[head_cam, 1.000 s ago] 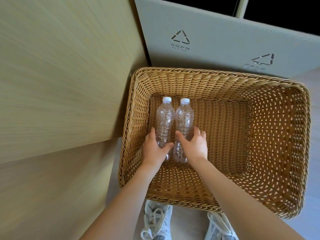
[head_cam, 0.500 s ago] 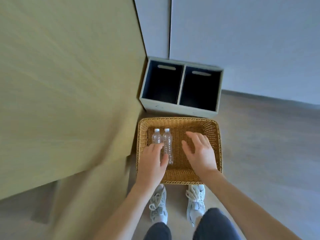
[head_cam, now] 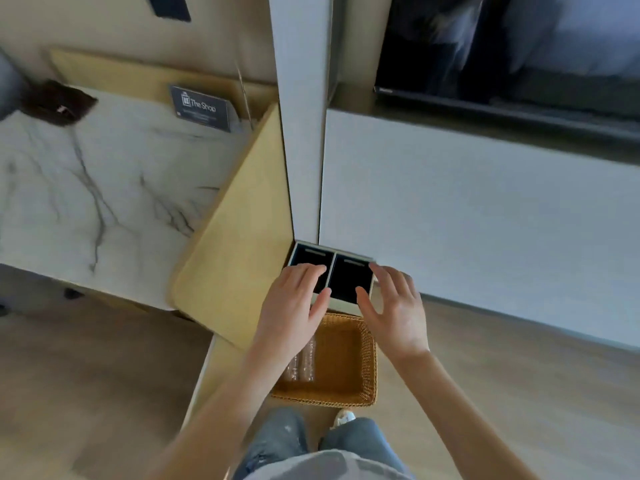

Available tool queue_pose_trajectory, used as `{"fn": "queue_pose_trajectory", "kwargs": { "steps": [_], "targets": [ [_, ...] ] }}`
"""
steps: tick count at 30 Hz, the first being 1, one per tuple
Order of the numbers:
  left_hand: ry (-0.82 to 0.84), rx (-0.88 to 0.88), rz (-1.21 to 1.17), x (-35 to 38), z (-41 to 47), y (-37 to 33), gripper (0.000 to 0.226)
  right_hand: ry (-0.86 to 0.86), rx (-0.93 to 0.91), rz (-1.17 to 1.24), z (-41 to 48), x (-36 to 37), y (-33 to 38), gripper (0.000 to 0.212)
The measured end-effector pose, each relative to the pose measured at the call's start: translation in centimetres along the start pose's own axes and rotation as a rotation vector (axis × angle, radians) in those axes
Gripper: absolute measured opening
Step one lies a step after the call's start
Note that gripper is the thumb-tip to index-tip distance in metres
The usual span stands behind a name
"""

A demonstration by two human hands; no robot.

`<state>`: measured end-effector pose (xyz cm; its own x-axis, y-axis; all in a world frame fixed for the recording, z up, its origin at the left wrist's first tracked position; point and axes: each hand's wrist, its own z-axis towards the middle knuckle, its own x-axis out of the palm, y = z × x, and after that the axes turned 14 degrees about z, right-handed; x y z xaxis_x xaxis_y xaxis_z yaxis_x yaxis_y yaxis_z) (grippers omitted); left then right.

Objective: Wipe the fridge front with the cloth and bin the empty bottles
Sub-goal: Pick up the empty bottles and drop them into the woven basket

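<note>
Reading what writing we can, we find a dark card at eleven o'clock, standing on the marble surface, with "The Shop" in pale letters. The smaller lines beneath it are too blurred to read.

Half a second ago we looked from lower down, the wicker basket filled more of the view, and the left hand lay by the bottles. Now the surface and a dark screen at one o'clock have come into sight, and both hands have lifted away. The left hand and the right hand hang empty near six o'clock, fingers spread and loose, in front of the two-compartment bin.

The two clear bottles lie side by side along the basket's nine o'clock wall, partly hidden by the left forearm. The bin sits in the corner between the wooden panel and the pale wall, with the basket just before it. Bare floor opens at eight and four o'clock.
</note>
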<state>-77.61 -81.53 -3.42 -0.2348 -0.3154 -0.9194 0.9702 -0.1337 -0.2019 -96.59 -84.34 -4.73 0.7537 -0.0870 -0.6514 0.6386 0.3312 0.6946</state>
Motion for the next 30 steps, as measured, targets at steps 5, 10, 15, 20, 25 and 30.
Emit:
{"fn": "queue_pose_trajectory", "kwargs": {
  "steps": [5, 10, 15, 20, 25, 30],
  "targets": [
    [-0.009, 0.067, 0.050, -1.7, -3.3, -0.8, 0.047, 0.045, -0.048, -0.035, -1.8, -2.8, 1.2, 0.053],
    [0.041, -0.067, 0.054, -1.7, -6.8, -1.2, 0.049, 0.127, -0.010, -0.010, -3.1, -2.7, 1.1, 0.059],
    [0.031, -0.202, 0.098, -3.7, -8.2, -1.0, 0.047, 0.233, -0.107, 0.066, -2.1, -1.5, 2.8, 0.059],
    [-0.034, -0.463, 0.165, -7.0, -11.9, -0.7, 0.043, 0.373, -0.263, 0.157, -1.9, 1.1, 6.1, 0.056],
    [-0.129, -0.775, 0.249, -11.1, -18.8, -0.7, 0.039, 0.526, -0.426, 0.227, -3.6, 4.0, 11.1, 0.045],
    [-0.161, -1.006, 0.234, -14.5, -27.0, 0.1, 0.047, 0.652, -0.536, 0.259, -8.0, 6.3, 16.5, 0.051]
  ]
}}
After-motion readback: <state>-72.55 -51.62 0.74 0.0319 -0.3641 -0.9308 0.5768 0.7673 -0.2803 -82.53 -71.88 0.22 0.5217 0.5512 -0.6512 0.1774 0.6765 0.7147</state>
